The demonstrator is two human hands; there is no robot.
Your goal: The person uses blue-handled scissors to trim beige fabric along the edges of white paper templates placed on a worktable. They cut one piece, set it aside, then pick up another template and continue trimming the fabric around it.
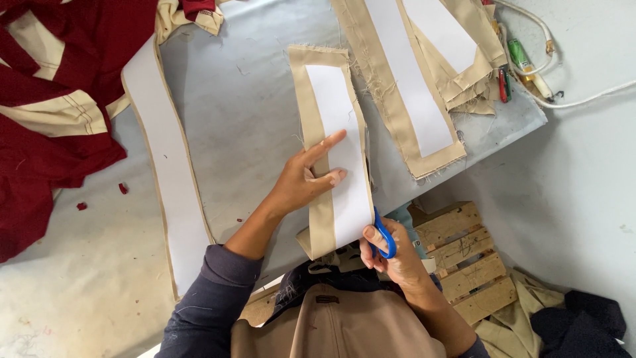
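A tan fabric strip (306,86) with a white interfacing panel (338,132) on it lies lengthwise on the grey table (245,113). My left hand (306,178) presses flat on the strip's lower half, fingers spread across tan and white. My right hand (387,250) grips blue-handled scissors (384,237) at the strip's lower right edge, near the table's front edge. The blades are hidden under the fabric edge.
A long tan strip with white panel (169,172) lies to the left. More such strips (411,86) are stacked at the upper right. Maroon and cream garments (46,99) are heaped on the left. White cables (563,99), a wooden pallet (470,258) and fabric scraps on the floor lie to the right.
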